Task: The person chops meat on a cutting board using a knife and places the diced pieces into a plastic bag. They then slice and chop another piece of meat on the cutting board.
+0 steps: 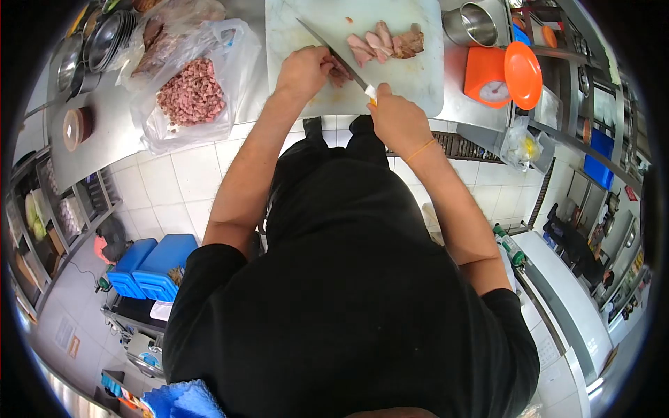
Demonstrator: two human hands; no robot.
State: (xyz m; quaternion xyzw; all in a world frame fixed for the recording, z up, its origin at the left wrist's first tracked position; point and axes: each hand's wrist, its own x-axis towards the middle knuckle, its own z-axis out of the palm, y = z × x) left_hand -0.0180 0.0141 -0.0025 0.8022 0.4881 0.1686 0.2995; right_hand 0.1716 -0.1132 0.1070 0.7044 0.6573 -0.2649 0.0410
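Observation:
My right hand [401,122] is closed round the handle of a knife [339,58], whose blade points up and left over the white cutting board [300,21]. Left of the blade, my left hand [304,73] has its fingers bent onto a small piece of meat [339,75] on the board, close to the blade. Several cut slices of meat [380,43] lie to the upper right of the knife, beside a browned piece [409,43]. A plastic bag of diced meat [191,94] rests on the steel counter to the left.
An orange scale [484,76] with an orange plate [523,75] and a metal pot [470,26] stand right of the board. At the left are stacked metal bowls [108,42] and a round lidded container [77,129]. Another person [578,244] is far off at the right.

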